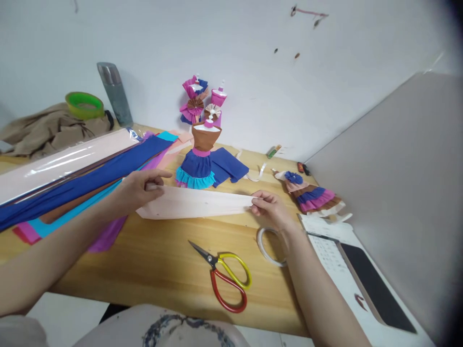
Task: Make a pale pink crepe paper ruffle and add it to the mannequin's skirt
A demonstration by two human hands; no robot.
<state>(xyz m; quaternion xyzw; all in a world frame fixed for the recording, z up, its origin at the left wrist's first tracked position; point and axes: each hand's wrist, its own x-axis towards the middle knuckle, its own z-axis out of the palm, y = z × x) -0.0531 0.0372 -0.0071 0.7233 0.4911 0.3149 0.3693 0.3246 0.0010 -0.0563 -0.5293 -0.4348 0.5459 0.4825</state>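
While both hands have it pinched, the pale pink crepe paper strip (197, 202) spans the gap between them over the middle of the wooden tabletop (155, 270). Long axis runs left to right, roughly along the near edge; broad end left, narrow end right.

Left hand (142, 188): thumb and curled fingers closed on the strip's upper edge near the broad end, index poking out toward the far side. Right hand (269, 207): thumb and fingertips clamped on the narrow tip. Can't tell if the strip's lower edge touches the wood.

Main constraint: mini dress form with brown bodice and blue skirt (197, 168) stands just beyond the strip, turquoise hem almost at the paper. Left index is nearer to it than the right hand.

Near-edge side: red-and-yellow-handled scissors (216, 262), blades toward the left hand, loops toward the near right corner. Tape roll (261, 246) sits partly behind the right forearm.

Left side: stacked crepe sheets (83, 185) extend beneath the left forearm. Folded blue paper (231, 166) just right of the dress form; ruffled doll dress (314, 196) lying toward the far right corner.
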